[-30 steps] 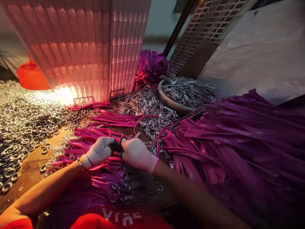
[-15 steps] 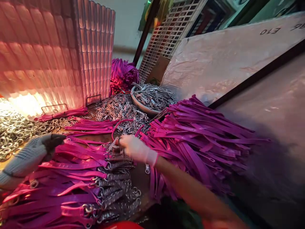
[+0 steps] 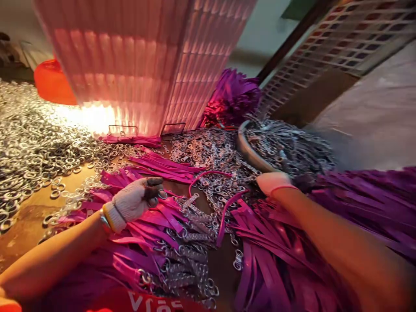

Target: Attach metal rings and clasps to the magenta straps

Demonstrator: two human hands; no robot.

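Observation:
My gloved left hand [image 3: 134, 201] hovers over a heap of purple straps with metal clasps [image 3: 152, 234], its fingers pinched on a small metal ring [image 3: 161, 195]. My gloved right hand [image 3: 274, 182] reaches to the right, onto the edge of a big pile of loose purple straps [image 3: 341, 216], just below a round bowl [image 3: 250, 151] filled with metal clips. Its fingers are blurred and partly hidden among the straps. Loose clasps [image 3: 211, 156] cover the table between the two hands.
A mass of metal rings [image 3: 32, 143] spreads over the left of the table. A tall pink woven basket [image 3: 143, 65] stands at the back, an orange lid [image 3: 52, 82] beside it. A perforated panel [image 3: 338, 39] leans at the back right.
The two hands, together a second ago, have parted. The right hand has gone right to the loose strap pile; the left now pinches a ring over the finished straps.

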